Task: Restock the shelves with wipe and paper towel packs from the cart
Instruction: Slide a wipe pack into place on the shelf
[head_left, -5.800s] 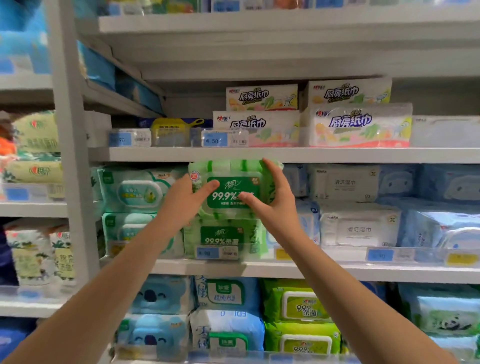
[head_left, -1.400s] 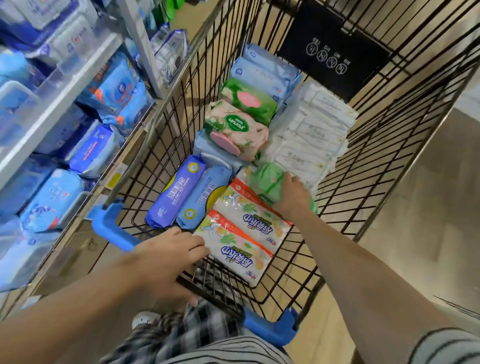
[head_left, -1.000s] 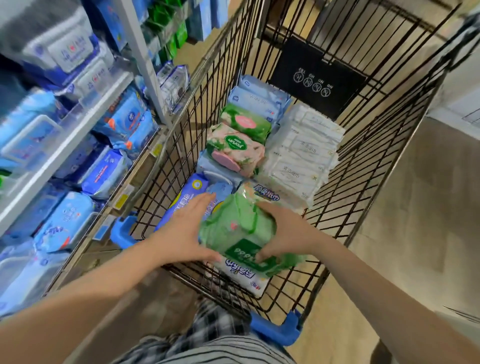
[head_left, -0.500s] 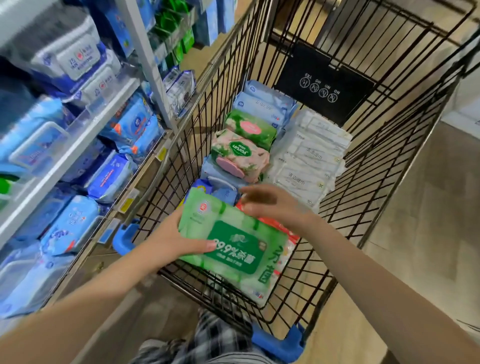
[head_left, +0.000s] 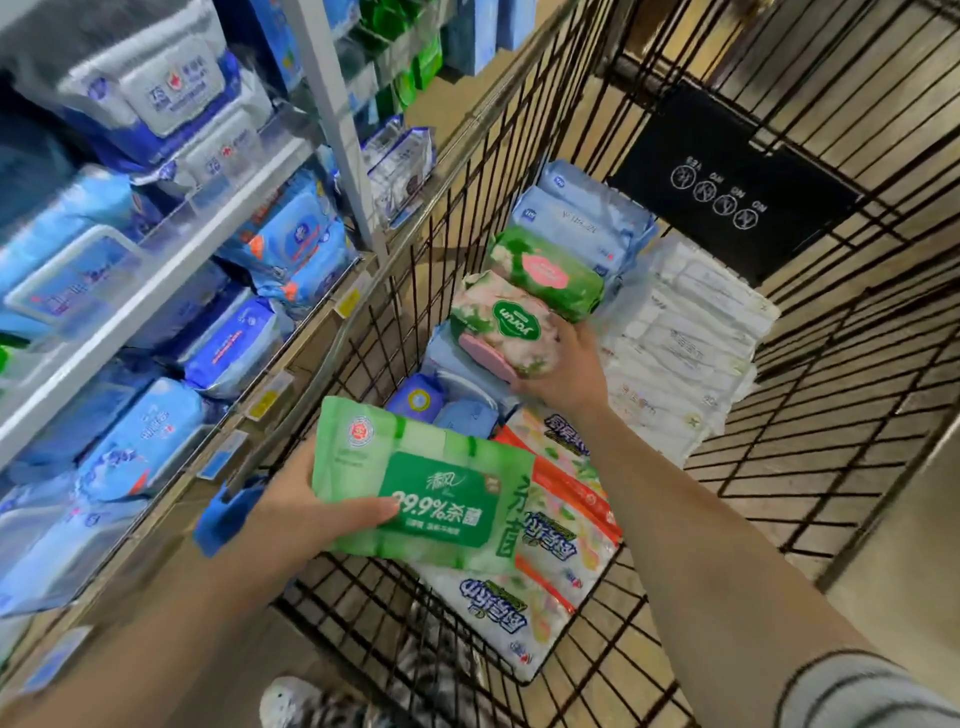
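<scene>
My left hand holds a green 99.9% wipe pack by its left end, thumb on top, above the near end of the black wire cart. My right hand grips a pink floral wipe pack with a green label, in the middle of the cart. Under the green pack lie two paper towel packs with orange edges.
Further in the cart lie a green pack with a pink lid, blue packs and white packs. Shelves full of blue wipe packs run along the left, close to the cart's side. Bare floor lies to the right.
I turned from the shelf to the cart. My right hand picked up the green pack and passed it to my left. The right hand then reached forward and took hold of the pink floral pack.
</scene>
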